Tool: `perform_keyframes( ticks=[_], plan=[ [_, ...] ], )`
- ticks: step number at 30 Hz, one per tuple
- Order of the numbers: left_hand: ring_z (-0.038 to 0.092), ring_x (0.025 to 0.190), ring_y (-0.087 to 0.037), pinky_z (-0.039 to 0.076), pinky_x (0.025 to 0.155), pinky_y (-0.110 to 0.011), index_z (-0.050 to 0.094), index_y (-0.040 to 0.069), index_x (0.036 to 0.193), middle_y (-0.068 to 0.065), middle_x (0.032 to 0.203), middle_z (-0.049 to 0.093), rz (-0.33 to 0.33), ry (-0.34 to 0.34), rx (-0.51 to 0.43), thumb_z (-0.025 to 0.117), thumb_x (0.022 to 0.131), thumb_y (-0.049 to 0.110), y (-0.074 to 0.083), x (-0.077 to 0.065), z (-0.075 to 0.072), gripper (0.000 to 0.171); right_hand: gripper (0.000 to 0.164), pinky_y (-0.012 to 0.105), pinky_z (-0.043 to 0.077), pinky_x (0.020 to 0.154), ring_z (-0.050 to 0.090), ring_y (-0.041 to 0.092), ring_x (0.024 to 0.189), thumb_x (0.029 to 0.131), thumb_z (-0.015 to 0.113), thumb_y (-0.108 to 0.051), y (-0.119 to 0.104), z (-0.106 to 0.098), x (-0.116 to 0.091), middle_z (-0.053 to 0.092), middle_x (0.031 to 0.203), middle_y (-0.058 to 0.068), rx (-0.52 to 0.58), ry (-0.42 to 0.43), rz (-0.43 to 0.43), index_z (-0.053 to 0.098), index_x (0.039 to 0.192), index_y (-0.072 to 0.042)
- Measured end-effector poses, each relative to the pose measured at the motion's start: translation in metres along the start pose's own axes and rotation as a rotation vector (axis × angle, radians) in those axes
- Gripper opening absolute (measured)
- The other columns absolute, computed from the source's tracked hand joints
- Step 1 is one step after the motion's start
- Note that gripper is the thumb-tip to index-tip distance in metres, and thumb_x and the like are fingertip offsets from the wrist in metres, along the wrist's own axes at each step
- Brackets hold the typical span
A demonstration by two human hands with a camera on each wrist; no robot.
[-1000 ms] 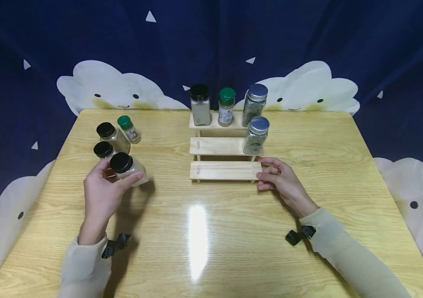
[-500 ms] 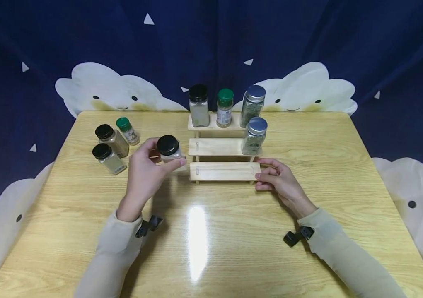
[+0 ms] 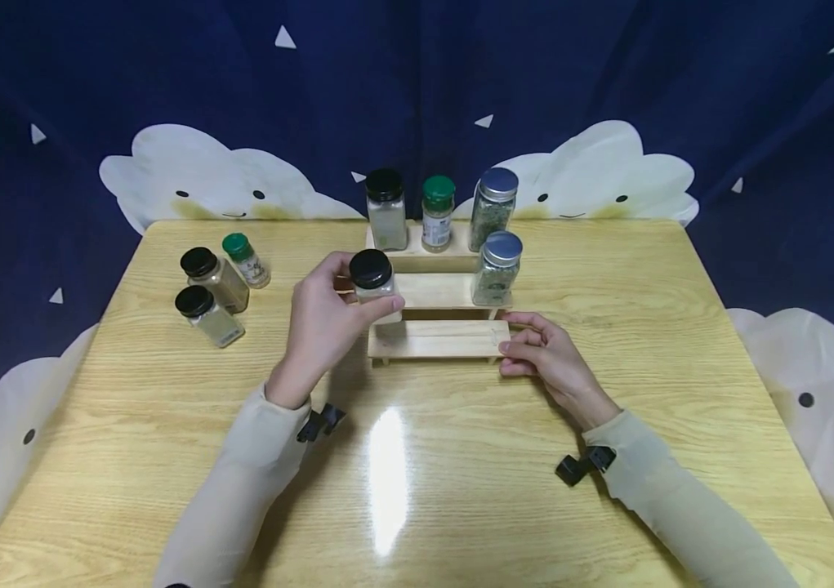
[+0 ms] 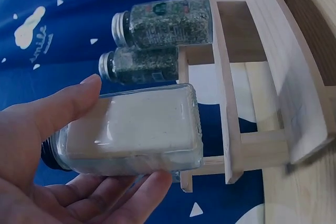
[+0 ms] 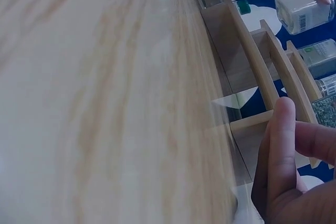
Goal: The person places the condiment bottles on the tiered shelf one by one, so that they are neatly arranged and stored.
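Note:
My left hand (image 3: pixel 332 309) grips a square glass spice jar (image 4: pixel 134 124) with a black lid and pale powder inside. In the head view the jar is held above the left part of a three-tier wooden rack (image 3: pixel 434 339), near the middle tier. The left wrist view shows the thumb on one side of the jar and the fingers on the other. At the right end of the lowest tier, my right hand (image 3: pixel 550 359) holds the rack between thumb and fingers. A silver-lidded jar (image 3: pixel 497 269) of green herbs stands on the middle tier's right end.
The top tier bears a black-lidded jar (image 3: pixel 386 211), a green-lidded jar (image 3: pixel 437 214) and a silver-lidded jar (image 3: pixel 493 211). On the table's left are two black-lidded jars (image 3: pixel 220 282) and a green-lidded jar (image 3: pixel 246 260). A dark blue curtain (image 3: pixel 328 73) hangs behind.
My left hand has carried the black-lidded jar rightward from the jars on the left to the rack. My right hand stays at the rack's right end.

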State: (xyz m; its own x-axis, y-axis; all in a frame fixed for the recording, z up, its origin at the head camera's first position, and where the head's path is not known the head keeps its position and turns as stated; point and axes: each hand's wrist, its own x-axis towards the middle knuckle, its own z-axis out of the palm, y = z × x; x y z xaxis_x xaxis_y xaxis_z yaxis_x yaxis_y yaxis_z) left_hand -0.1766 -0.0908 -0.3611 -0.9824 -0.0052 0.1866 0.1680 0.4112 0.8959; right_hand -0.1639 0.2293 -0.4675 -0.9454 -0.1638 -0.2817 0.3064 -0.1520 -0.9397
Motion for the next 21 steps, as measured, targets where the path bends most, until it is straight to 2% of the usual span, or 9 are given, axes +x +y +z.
perform_keyframes(
  ticks=[21],
  plan=[
    [0.068, 0.101, -0.026, 0.06, 0.088, -0.041, 0.07, 0.0, 0.12, -0.012, 0.108, 0.074, 0.026, -0.065, -0.001, 0.102, 0.078, 0.015, 0.014, 0.016, 0.025, 0.054, 0.052, 0.03, 0.068, 0.068, 0.074, 0.016, 0.067, 0.101, 0.061, 0.019, 0.002, 0.0, 0.0, 0.069, 0.087, 0.007, 0.009, -0.004, -0.011, 0.044, 0.15, 0.013]
  ],
)
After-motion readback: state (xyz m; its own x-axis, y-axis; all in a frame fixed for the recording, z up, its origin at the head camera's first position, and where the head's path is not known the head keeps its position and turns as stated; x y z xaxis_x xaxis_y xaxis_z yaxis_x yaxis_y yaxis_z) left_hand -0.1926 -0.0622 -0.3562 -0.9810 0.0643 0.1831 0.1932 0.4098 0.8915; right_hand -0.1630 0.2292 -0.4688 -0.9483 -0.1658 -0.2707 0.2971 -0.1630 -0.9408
